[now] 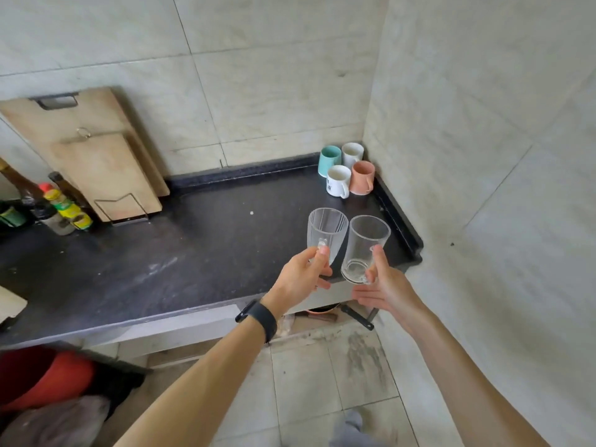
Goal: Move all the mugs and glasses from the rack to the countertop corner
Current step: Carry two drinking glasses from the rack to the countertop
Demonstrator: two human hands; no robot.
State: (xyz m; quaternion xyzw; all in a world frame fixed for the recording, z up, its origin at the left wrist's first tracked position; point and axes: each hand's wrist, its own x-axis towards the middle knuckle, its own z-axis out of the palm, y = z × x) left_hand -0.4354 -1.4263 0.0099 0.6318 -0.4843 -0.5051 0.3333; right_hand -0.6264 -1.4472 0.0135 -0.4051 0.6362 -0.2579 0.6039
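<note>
Far left: sauce bottles (53,204) are standing in a cluster at the back of the desk (193,250). Just right of them, two wooden cutting boards (96,156) are leaning against the tiled wall, the smaller one in front and sitting in a wire stand.

Centre: your left hand (303,275), with a dark wristband (263,317) on the wrist, is gripping the lower part of a ribbed clear glass (327,230), thumb pressing on the near side. The glass is being held upright, mouth up, in the air over the front right part of the desk. It may have a clear handle by your thumb; the view is too blurred to confirm.

Back right corner of the desk: four mugs are standing close together, namely a teal mug (329,160), a white mug (352,153) behind, a printed white mug (338,181) in front, and a pink mug (362,177).

Right: a smooth clear glass (366,243) is hanging just beside the ribbed one, tilting slightly, also well short of the mugs. Your right hand (385,287) is gripping it near the base, thumb lying up its side and fingers curling below.
</note>
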